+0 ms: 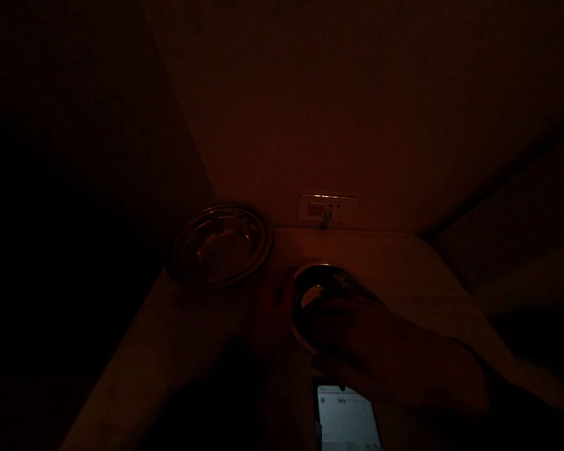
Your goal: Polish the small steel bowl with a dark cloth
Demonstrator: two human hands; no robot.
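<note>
A small shiny metal bowl (305,332) stands on the wooden table in very dim light. At its left side, my left hand (273,310) is closed on the rim, though its fingers are mostly lost in shadow. My right hand (369,329) comes in from the right and reaches over the bowl, with its fingers down inside. Darkness hides those fingertips and anything between them. Something pale (313,295) shows inside the bowl, too dim to name.
A lit phone (350,419) lies at the near edge, below my right wrist. Wide metal dishes (219,282), apparently stacked, sit at the table's back left. A socket plate (316,208) with a plug is on the wall behind the table (136,357).
</note>
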